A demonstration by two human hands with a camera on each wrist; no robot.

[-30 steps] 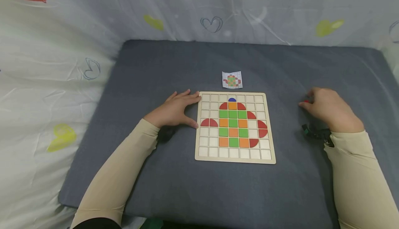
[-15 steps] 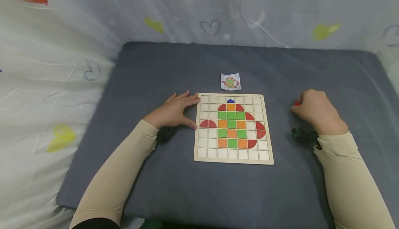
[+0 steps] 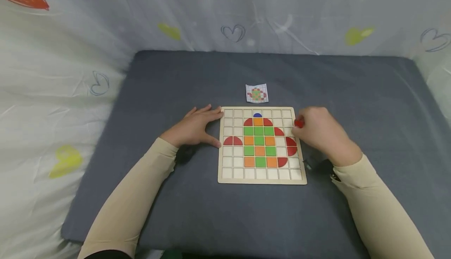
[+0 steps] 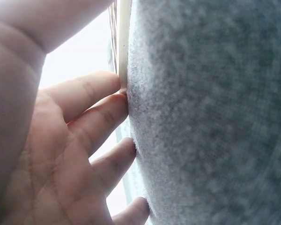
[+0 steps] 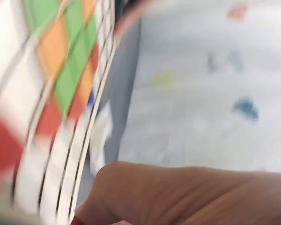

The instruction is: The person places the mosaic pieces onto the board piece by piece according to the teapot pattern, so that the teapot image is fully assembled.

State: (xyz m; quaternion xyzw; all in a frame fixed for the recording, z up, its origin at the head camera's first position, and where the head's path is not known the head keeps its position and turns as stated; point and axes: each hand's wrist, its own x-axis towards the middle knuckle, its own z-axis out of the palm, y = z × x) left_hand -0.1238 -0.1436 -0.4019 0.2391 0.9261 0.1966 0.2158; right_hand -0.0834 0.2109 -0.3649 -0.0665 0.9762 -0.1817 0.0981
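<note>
A square wooden grid board (image 3: 262, 176) lies on the table, with green and orange square tiles, red rounded tiles and a blue half-round tile (image 3: 257, 115) set in its cells. Spread along the board's left edge, my left hand (image 3: 195, 127) touches it with thumb and fingertips. In the left wrist view its fingers (image 4: 100, 124) reach the board's side, straight and apart. My right hand (image 3: 322, 131) pinches a small red tile (image 3: 299, 123) at the board's right edge. Most of that tile is hidden by the fingers; only a red bit shows in the right wrist view.
Behind the board lies a small paper card (image 3: 257, 93) printed with a coloured grid pattern. The grey table (image 3: 183, 216) carries both, and a white printed curtain (image 3: 197, 12) hangs along its back and left sides.
My right hand has moved left with the red tile, from well out on the right of the table to the board's right edge. The left hand stays at the board's left edge.
</note>
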